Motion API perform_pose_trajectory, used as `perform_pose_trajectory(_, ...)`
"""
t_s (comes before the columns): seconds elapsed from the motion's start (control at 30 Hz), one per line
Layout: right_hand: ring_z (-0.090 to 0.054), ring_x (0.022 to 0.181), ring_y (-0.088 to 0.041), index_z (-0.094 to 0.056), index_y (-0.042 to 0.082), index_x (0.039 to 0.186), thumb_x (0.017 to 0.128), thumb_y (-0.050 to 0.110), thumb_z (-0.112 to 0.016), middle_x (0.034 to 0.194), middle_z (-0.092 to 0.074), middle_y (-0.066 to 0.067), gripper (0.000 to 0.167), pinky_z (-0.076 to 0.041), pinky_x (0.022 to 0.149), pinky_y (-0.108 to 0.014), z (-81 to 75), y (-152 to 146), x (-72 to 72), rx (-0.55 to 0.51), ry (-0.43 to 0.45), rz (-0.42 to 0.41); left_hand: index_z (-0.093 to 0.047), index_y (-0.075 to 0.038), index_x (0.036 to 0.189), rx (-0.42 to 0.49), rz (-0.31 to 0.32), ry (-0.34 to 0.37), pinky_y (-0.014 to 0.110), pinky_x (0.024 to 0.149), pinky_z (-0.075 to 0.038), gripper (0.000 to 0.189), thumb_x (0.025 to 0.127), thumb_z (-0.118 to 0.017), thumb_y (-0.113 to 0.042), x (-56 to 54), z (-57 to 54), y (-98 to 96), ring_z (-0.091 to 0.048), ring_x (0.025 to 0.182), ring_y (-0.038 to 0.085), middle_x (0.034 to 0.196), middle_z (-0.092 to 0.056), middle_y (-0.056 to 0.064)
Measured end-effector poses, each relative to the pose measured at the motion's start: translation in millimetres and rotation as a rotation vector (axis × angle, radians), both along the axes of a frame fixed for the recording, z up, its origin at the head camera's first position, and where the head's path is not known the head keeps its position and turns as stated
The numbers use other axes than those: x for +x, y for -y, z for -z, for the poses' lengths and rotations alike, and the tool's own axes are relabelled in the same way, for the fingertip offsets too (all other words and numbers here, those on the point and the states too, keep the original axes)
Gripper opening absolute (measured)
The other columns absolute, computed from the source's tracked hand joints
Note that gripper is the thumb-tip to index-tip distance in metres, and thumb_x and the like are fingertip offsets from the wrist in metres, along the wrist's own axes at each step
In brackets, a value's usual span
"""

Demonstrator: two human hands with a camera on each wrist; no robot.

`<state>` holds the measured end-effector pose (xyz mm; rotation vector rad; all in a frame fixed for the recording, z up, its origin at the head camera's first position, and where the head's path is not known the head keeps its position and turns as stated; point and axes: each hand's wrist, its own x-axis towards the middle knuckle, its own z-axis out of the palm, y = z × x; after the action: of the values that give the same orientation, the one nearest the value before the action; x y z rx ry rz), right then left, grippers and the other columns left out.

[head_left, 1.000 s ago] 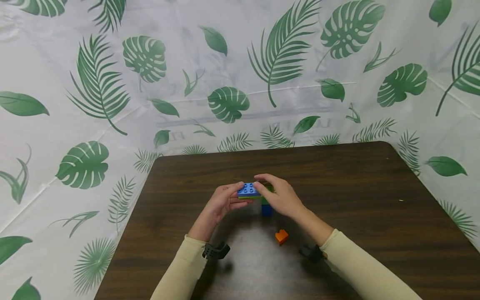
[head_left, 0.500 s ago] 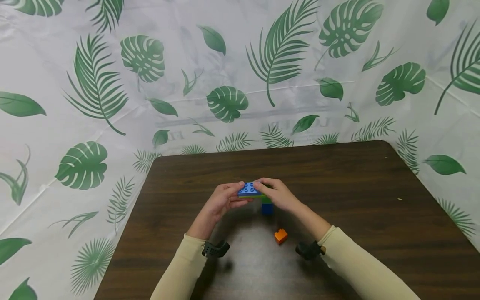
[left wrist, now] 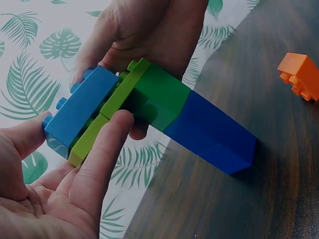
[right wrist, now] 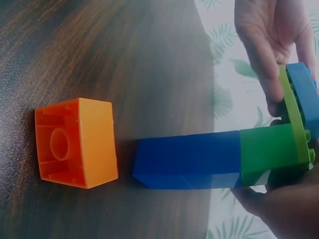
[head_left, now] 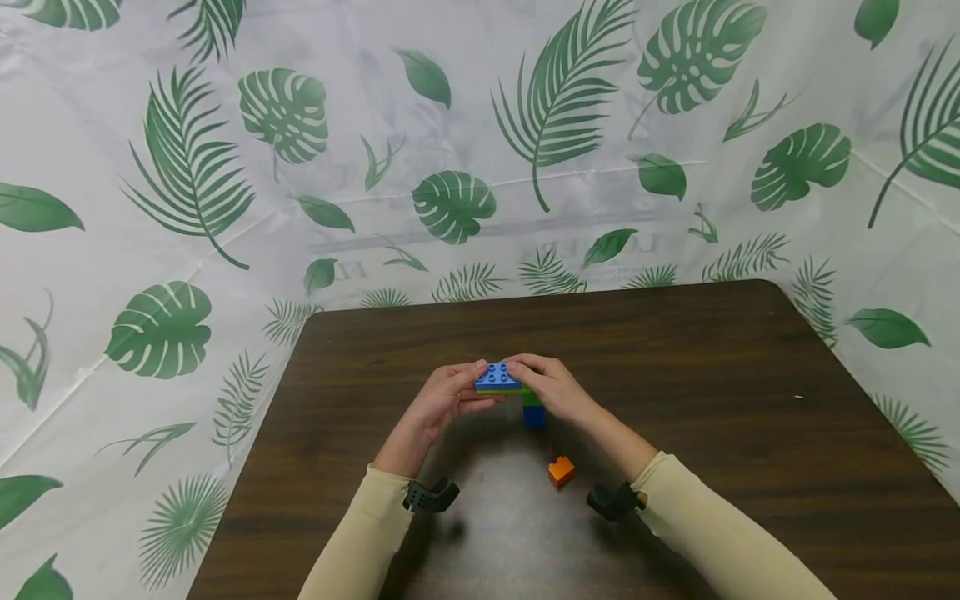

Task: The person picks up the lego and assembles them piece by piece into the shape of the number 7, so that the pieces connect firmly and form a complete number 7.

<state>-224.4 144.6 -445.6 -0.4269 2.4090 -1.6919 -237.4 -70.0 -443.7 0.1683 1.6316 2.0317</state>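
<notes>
Light-blue plastic makes up the topmost piece, a studded toy building brick point(left wrist: 82, 112) held between both hands over the middle of the table point(head_left: 675, 375). Under it runs a thin lime-green plate point(left wrist: 119, 94), which overhangs towards the person's left; its right end sits on a green brick point(right wrist: 269, 152), carried in turn by dark-blue bricks point(right wrist: 187, 159) that seem to stand upright on the table. A faint seam suggests two of these.

What matters most looks to be how the light-blue brick sits over the lime-green plate. Their long axes both run left to right across the person's front, yet studs show between them in both wrist views, so I judge the brick not fully seated.

Neither hand is nearer, as both touch the light-blue brick. The left hand point(head_left: 447, 396) pinches its left end, thumb above and fairly straight fingers beneath the overhang, one fingertip close to the green brick. The right hand point(head_left: 558, 390) pinches the right end, above the supporting bricks, its thumb on top and its other fingers round behind, where their exact hold is partly hidden.

Apart from all this, an orange brick point(head_left: 560, 471) lies on its side nearer the person, its hollow underside facing the right wrist camera. Beyond the table hangs a leaf-printed sheet point(head_left: 450, 108)
</notes>
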Motion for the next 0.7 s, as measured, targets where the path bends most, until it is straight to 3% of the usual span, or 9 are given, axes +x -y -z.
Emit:
perform_pose_trajectory(0.4, -0.055, 0.097, -0.026, -0.066, 0.012, 0.123, 0.105, 0.038, -0.046, 0.112, -0.066, -0.006, 0.038, -0.044, 0.086, -0.037, 0.5, -0.2, 1.5, -0.002, -0.015, 0.027, -0.057, 0.006, 0.126, -0.029, 0.014, 0.016, 0.039, 0.084, -0.053, 0.056, 0.097, -0.06, -0.042, -0.4, -0.6, 0.9, -0.071, 0.095, 0.029, 0.107, -0.07, 0.02)
perform_pose_trajectory(0.6, -0.056, 0.096, -0.029, -0.065, 0.009, 0.123, 0.105, 0.036, -0.045, 0.111, -0.066, -0.008, 0.037, -0.046, 0.083, -0.037, 4.0, -1.2, 1.7, 0.015, -0.083, 0.01, -0.056, 0.006, 0.127, -0.016, 0.021, 0.027, 0.037, 0.082, -0.055, 0.053, 0.097, -0.061, -0.038, -1.4, -1.1, 1.5, -0.071, 0.096, 0.029, 0.119, -0.062, 0.03)
perform_pose_trajectory(0.7, -0.056, 0.096, -0.028, -0.065, 0.009, 0.123, 0.105, 0.036, -0.045, 0.11, -0.066, -0.007, 0.038, -0.046, 0.084, -0.038, 5.7, -0.2, 0.6, 0.014, -0.079, 0.003, -0.056, 0.006, 0.126, 0.002, 0.01, 0.036, 0.035, 0.08, -0.056, 0.049, 0.098, -0.061, -0.034, -1.4, 0.5, 1.8, -0.071, 0.094, 0.028, 0.113, -0.066, 0.026)
